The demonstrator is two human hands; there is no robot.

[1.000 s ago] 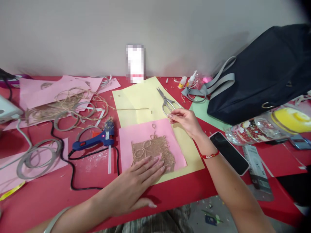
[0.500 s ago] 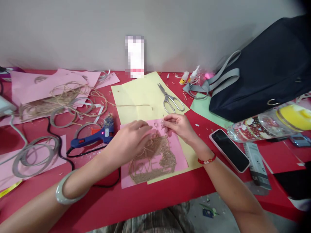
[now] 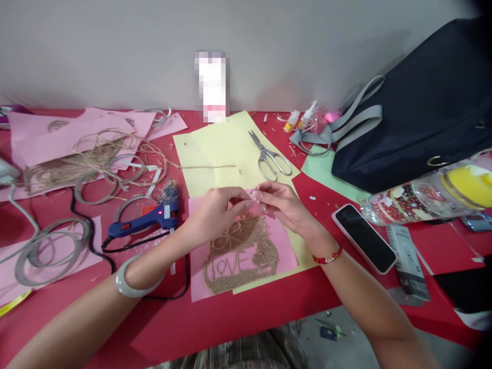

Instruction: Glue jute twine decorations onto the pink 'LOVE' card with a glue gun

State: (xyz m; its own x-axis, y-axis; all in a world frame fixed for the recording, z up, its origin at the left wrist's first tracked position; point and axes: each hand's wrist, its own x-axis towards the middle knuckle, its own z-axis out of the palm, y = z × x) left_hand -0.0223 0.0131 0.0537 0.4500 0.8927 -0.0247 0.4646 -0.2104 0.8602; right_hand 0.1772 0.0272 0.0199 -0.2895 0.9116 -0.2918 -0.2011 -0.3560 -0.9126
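Observation:
A pink sheet (image 3: 286,248) lies on a yellow sheet (image 3: 219,154) on the red table (image 3: 269,307). Glued onto it is a twine picture (image 3: 246,251) with a bow and the word LOVE. My left hand (image 3: 215,211) and my right hand (image 3: 284,206) meet fingertip to fingertip just above the pink sheet's top edge. Both pinch a tiny bit of twine (image 3: 255,198), too small to see clearly. A pale bangle sits on my left wrist and a red bracelet on my right. Silver scissors (image 3: 271,156) lie on the yellow sheet just beyond my right hand.
A blue glue gun (image 3: 142,220) with a black cord lies left of the pink sheet. Loose twine (image 3: 96,154) and grey rings (image 3: 49,251) cover the left side. To the right are a phone (image 3: 363,237), a yellow-capped bottle (image 3: 423,197) and a dark bag (image 3: 423,113).
My left hand lifted off the twine picture and came up to my right hand. My right hand drew back from the scissors, and the two now pinch together. The LOVE lettering is uncovered.

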